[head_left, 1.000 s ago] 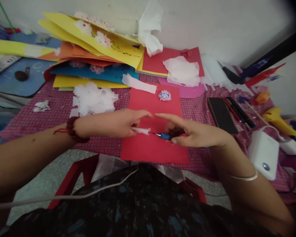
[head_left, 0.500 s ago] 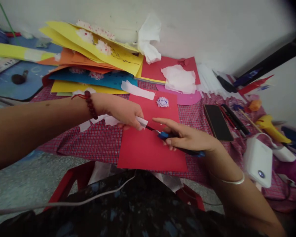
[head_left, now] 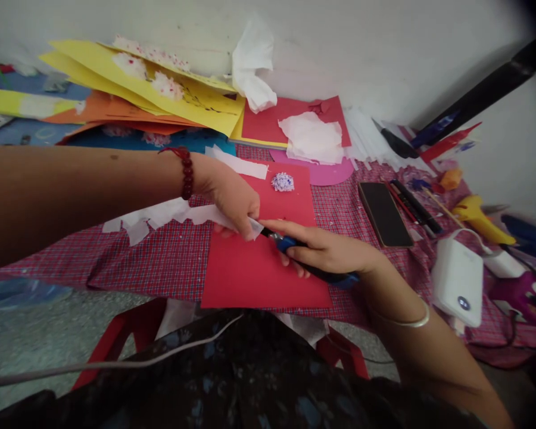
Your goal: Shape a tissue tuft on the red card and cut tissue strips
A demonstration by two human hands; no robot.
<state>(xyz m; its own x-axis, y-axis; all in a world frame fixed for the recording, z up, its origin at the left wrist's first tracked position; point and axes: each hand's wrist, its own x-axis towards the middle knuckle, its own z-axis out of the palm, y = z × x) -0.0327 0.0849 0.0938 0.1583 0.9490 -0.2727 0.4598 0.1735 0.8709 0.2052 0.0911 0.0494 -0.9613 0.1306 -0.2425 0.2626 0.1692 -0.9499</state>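
Observation:
My left hand (head_left: 234, 199), wearing a dark red bead bracelet, pinches a white tissue-paper strip (head_left: 174, 213). The strip trails left with notched, uneven edges, and its short end (head_left: 255, 228) sticks out past my fingertips. My right hand (head_left: 328, 250) is wrapped round a blue-and-black handled tool (head_left: 286, 243). Its metal front points at the strip's end, with a dark tip close to my left fingers; whether it is scissors or pliers I cannot tell. Under both hands lies a red paper sheet (head_left: 268, 280), bearing a purple-and-white crumbled clump (head_left: 283, 182).
Yellow card sheets (head_left: 205, 104) are stacked at the back left. A flat white strip (head_left: 239, 164) and torn white tissue (head_left: 312, 137) lie behind my hands. To the right are a phone (head_left: 385, 214), pens (head_left: 413, 208), a white power bank (head_left: 458, 277) and a yellow-handled tool (head_left: 482, 220).
My left hand has turned and moved slightly on the strip, and more notched paper shows to its left. The tool has come nearer the strip's end. The whole view has shifted slightly.

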